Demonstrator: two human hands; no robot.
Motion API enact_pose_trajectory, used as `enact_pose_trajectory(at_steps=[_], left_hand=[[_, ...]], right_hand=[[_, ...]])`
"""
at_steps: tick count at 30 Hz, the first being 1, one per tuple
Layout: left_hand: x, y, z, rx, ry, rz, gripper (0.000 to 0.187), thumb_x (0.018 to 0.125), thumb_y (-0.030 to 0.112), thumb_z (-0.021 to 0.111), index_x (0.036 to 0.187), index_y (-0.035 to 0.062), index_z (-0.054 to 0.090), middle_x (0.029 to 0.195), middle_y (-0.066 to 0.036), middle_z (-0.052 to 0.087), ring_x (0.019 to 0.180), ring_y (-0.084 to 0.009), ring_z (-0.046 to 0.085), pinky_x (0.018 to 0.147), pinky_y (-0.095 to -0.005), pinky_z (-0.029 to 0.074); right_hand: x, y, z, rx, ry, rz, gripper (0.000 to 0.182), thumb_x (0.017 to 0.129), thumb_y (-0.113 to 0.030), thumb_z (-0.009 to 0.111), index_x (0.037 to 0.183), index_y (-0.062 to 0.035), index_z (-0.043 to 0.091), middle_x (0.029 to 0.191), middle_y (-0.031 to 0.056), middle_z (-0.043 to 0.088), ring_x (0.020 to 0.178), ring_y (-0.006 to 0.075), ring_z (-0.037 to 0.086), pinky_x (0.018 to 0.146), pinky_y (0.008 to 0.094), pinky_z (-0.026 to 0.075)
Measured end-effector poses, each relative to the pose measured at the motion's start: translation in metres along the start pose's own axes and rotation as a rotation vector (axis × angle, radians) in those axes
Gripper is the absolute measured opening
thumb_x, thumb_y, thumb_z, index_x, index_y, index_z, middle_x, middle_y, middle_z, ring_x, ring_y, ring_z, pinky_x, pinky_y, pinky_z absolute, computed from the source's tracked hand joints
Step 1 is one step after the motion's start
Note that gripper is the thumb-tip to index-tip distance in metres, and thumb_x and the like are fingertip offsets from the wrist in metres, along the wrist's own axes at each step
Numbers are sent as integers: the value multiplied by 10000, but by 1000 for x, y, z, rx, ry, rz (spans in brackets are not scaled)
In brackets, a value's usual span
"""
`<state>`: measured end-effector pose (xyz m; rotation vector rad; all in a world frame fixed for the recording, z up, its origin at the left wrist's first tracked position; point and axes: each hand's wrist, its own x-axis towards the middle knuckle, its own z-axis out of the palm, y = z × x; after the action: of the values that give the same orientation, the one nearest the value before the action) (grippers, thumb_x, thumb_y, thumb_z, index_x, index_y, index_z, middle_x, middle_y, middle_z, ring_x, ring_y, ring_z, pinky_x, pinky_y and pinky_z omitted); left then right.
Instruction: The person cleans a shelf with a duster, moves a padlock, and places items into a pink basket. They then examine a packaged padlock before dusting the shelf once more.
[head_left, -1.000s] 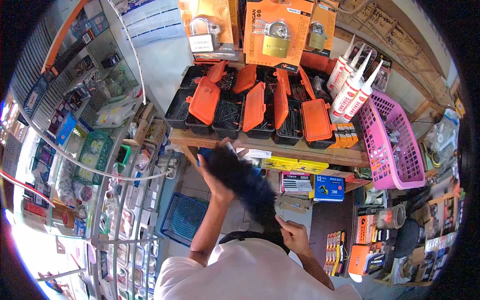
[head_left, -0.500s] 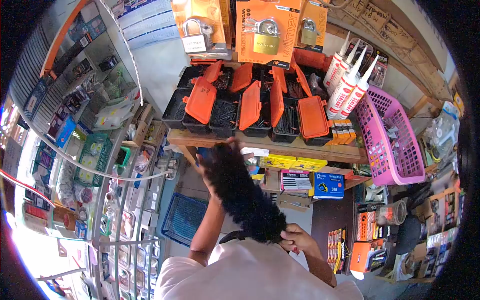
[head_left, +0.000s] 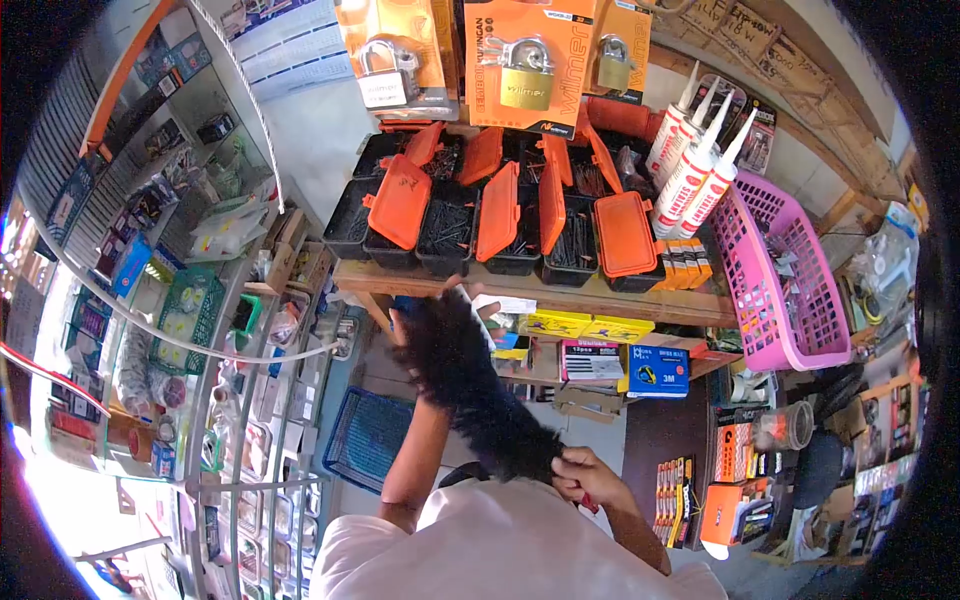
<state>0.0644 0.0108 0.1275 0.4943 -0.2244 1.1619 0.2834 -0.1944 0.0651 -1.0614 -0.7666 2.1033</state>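
Observation:
A black fluffy duster (head_left: 505,425) slants across the middle of the view in front of my chest. My right hand (head_left: 588,477) is closed around its lower right end, with a small red piece showing by the wrist. The duster's upper end covers most of my left hand (head_left: 400,325). Fingertips of that hand curl out past the fluff, beside the pale edge of a flat thing (head_left: 486,308) that appears to be in its grasp. What that thing is stays hidden. Both hands are below the front edge of a wooden shelf (head_left: 540,297).
Black bins with orange lids (head_left: 628,235) hold nails and screws on the shelf. Sealant tubes (head_left: 690,195) and a pink basket (head_left: 790,290) stand to the right. Packaged padlocks (head_left: 527,85) hang above. A blue basket (head_left: 368,440) sits low, beside glass shelving (head_left: 215,400) at left.
The duster's upper end has slid slightly left and down over my left hand, uncovering more of the fingertips and the pale edge. My right hand has shifted slightly left.

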Motion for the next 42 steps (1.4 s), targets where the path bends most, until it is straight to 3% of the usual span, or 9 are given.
enact_pose_trajectory(at_steps=[4,6,18,28,32,34,39,40,42], left_hand=[[-2,-8,4,140,605,125,840,901,670,347,1414,6,363,1377,-218,464,1198,-460,493,958,-610,429],[-1,-5,-8,50,-4,-3,798,909,657,338,1398,31,415,1338,-188,519,1207,-355,522,1011,-490,426],[-2,-6,13,-16,564,114,826,916,680,280,1432,36,321,1336,-225,490,1104,-416,567,901,-545,489],[-4,0,-8,36,8,0,839,912,695,263,1393,25,419,1338,-179,522,1147,-337,562,972,-494,450],[-12,-3,-23,-70,570,120,843,902,705,273,1427,52,360,1344,-223,503,1100,-418,571,906,-575,475],[-5,-1,-22,81,29,9,845,904,707,270,1395,35,416,1345,-187,516,1103,-371,581,957,-486,460],[-8,-6,-13,169,686,129,836,899,692,293,1414,38,369,1321,-174,527,1084,-398,586,817,-508,532],[-15,-6,-32,161,0,87,882,908,709,212,1407,1,378,1388,-172,478,1248,-354,483,1058,-437,381],[-9,-6,-27,-43,-161,21,870,920,693,195,1404,-6,381,1396,-171,471,1245,-343,488,1054,-438,386]], right_hand=[[0,-3,1,256,46,-51,329,1007,-237,503,724,-135,367,597,-54,354,456,39,291,393,210,217],[-1,-3,3,-21,-40,-7,327,1006,-234,502,725,-134,369,593,-47,356,457,38,296,390,215,224],[8,-1,-9,263,11,-1,324,994,-225,522,724,-137,366,564,-41,345,423,47,304,360,233,223],[11,-3,0,-43,-27,-9,293,1006,-238,498,757,-120,395,577,-34,373,416,37,293,366,220,225],[11,1,-3,157,-5,-29,298,1005,-245,501,756,-119,397,576,-40,368,428,36,296,377,222,224],[9,-4,4,-60,-5,21,300,1004,-257,505,759,-120,401,575,-44,363,432,34,296,383,222,225],[8,-8,6,133,71,-35,309,1005,-231,504,735,-116,408,572,-39,377,429,35,301,391,217,227],[7,-8,6,12,59,-25,312,1006,-229,502,730,-116,408,573,-41,379,420,36,304,385,217,232],[7,-8,7,-107,52,-22,316,1006,-227,499,725,-116,409,574,-42,382,410,38,306,378,217,236]])
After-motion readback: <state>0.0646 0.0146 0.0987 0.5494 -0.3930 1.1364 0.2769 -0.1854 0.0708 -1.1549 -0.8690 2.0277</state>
